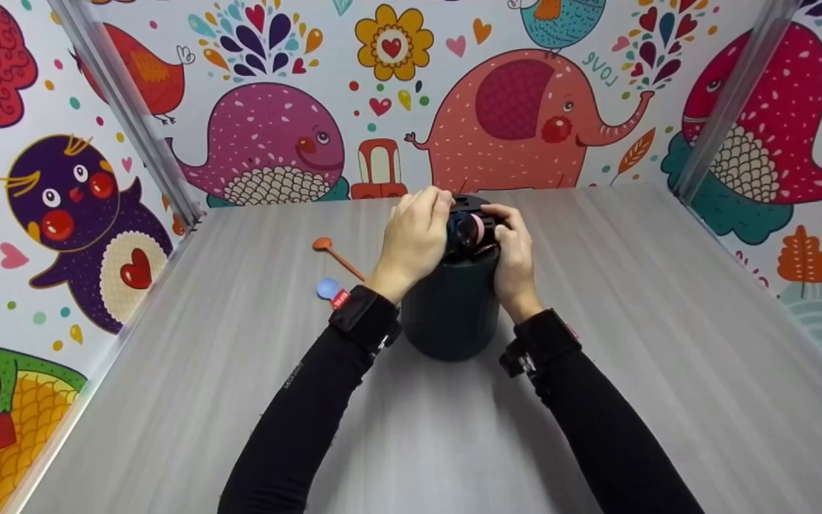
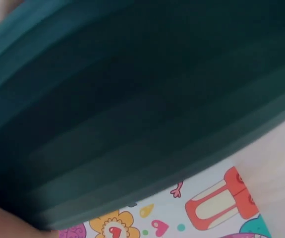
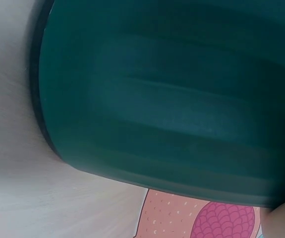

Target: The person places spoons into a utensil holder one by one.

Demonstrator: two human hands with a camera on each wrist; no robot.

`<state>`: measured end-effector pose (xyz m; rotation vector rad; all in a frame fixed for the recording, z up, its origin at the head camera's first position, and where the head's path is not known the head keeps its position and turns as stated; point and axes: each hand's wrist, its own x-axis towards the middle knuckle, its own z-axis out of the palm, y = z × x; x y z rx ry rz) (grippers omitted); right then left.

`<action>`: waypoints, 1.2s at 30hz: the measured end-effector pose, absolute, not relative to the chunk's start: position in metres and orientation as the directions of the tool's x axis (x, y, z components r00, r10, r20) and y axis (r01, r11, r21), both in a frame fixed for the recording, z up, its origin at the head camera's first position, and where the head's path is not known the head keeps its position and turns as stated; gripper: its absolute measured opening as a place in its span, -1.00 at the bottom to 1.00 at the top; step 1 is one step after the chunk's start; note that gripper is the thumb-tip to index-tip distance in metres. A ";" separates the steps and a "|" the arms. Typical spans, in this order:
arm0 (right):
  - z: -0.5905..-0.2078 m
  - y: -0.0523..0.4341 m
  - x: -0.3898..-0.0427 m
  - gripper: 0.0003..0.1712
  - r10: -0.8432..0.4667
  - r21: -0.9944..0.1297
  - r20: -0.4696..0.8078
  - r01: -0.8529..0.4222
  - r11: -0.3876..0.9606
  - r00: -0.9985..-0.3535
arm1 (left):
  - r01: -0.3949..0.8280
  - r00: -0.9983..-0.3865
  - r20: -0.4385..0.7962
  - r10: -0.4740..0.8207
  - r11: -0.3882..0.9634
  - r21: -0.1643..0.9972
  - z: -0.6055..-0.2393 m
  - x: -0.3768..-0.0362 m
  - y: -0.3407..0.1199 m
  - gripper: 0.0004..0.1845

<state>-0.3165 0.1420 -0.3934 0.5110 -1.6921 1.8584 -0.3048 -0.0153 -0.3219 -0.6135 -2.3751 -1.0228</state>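
Atop the upright tub (image 1: 450, 307), both hands — left (image 1: 413, 239), right (image 1: 514, 250) — equally near, fingers curled, gripping the dark round thing (image 1: 469, 230) from opposite sides.

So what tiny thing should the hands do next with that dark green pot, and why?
Probably ease the small pink-and-dark round thing down into the dark green ribbed pot. The left hand and right hand both have a grip on it at the pot's rim, so it is not yet clearly inside.
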 end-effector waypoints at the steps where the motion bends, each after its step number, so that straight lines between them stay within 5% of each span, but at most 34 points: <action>1: -0.394 0.142 -0.317 -0.49 0.155 -0.770 0.625 -0.636 -0.035 -0.765 | 0.564 -0.783 0.585 0.211 0.638 0.525 -0.323 -0.305 -0.016 -0.62; 19: -0.394 0.142 -0.316 -0.50 0.138 -0.770 0.631 -0.638 -0.010 -0.763 | 0.498 -0.849 0.399 0.347 0.776 0.386 -0.325 -0.300 -0.024 -0.46; 36: -0.394 0.141 -0.318 -0.48 0.149 -0.775 0.623 -0.632 -0.015 -0.768 | 0.502 -0.844 0.404 0.354 0.787 0.358 -0.327 -0.300 -0.024 -0.47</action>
